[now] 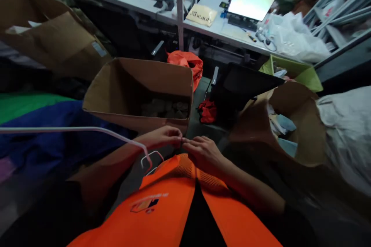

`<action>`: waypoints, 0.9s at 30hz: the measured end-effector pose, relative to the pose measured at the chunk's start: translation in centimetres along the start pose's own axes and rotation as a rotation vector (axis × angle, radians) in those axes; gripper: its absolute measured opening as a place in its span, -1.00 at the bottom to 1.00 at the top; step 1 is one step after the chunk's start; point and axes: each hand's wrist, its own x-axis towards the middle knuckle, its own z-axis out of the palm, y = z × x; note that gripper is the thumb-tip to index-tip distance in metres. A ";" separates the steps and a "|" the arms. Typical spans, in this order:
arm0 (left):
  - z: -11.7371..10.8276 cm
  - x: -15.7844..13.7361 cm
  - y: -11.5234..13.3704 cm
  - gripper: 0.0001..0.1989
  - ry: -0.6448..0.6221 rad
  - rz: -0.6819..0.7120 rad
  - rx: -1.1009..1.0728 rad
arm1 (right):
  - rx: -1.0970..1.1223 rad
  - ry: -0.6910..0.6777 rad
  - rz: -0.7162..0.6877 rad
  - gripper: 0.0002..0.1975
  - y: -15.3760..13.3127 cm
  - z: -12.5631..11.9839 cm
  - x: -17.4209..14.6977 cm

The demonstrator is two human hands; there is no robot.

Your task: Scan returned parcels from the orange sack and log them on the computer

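My left hand (171, 137) and my right hand (203, 149) meet in front of my body, fingertips touching or nearly so. Both are closed in a pinch; whatever lies between the fingers is too small or hidden to name. Just below them is the orange vest (162, 208) I wear, with mesh at its upper edge. A white cable (87, 129) runs in from the left, passes over my left forearm and bends down to the vest. Near its end, a thin white loop (152, 158) lies by the vest.
Beyond my hands stands an open cardboard box (139, 119) with small pieces inside. Another box (307, 123) holding papers is at right, a large one (63, 42) at left. Behind are black chairs (240, 85), orange cloth (185, 60) and a desk (226, 32) with monitors.
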 end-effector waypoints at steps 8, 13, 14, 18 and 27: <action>1.1 10.7 10.1 -0.58 0.354 0.160 -0.099 | 0.021 0.072 -0.156 -0.63 15.6 -10.1 1.8; -1.0 14.7 13.7 -0.64 0.477 0.251 -0.148 | 0.177 0.220 -0.194 -0.67 22.8 -12.5 6.9; -1.8 15.4 14.3 -0.66 0.486 0.284 -0.157 | 0.255 0.240 -0.175 -0.69 24.0 -12.9 8.3; -5.6 18.6 16.3 -0.71 0.571 0.401 -0.178 | 0.633 0.200 -0.053 -0.84 27.7 -14.6 14.3; -12.3 22.6 20.4 -0.73 0.839 0.424 -0.021 | 0.995 -0.109 0.140 -0.86 33.2 -18.4 26.0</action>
